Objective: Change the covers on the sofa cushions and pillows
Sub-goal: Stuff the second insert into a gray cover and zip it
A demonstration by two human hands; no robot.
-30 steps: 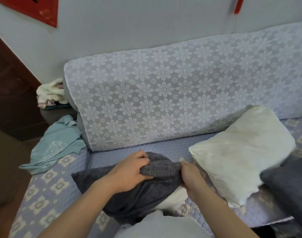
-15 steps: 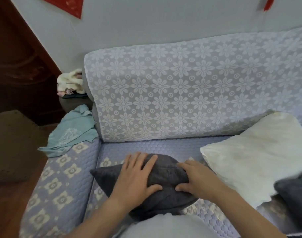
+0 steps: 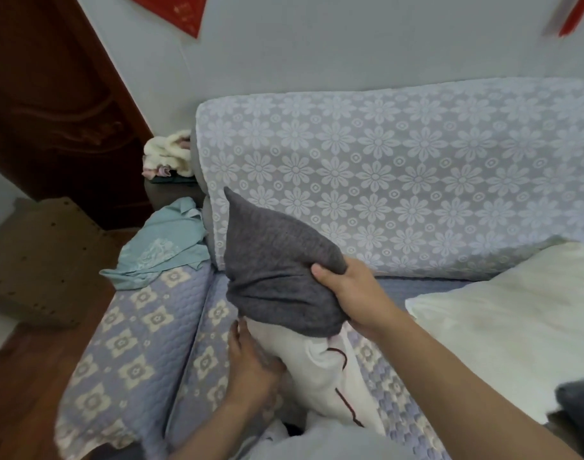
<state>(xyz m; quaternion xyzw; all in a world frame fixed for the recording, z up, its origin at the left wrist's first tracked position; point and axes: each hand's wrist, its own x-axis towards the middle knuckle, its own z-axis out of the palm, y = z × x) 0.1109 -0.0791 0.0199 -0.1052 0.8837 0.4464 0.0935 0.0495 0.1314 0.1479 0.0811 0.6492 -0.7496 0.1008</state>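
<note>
Pulling the grey cover (image 3: pixel 280 273) off a white pillow (image 3: pixel 312 363) is the step I am judging to be in hand: the cover is wrapping the pillow's upper part while the lower part is showing bare beneath its hem. The pillow is standing on end over the sofa seat (image 3: pixel 204 353), in front of the flowered backrest (image 3: pixel 400 180), with its long axis running near upright and leaning slightly left; the cover's empty corner is pointing up and to the left, against the backrest.

My right hand (image 3: pixel 353 293) is gripping a bunch of grey fabric on the cover's right side, thumb on the front and fingers curled behind. My left hand (image 3: pixel 251 363) is lying against the exposed white pillow just below the hem, fingers stretched along it and pressing.

The next move, I am judging, is calling for the right hand to draw the cover up and away while the left is pinning the pillow down, since the fabric may be clinging at the widest part.

Right of the pillow, a bare cream pillow (image 3: pixel 503 323) is lying on the seat. Left of it, a pale blue cloth (image 3: pixel 164 247) is draping over the sofa arm.
</note>
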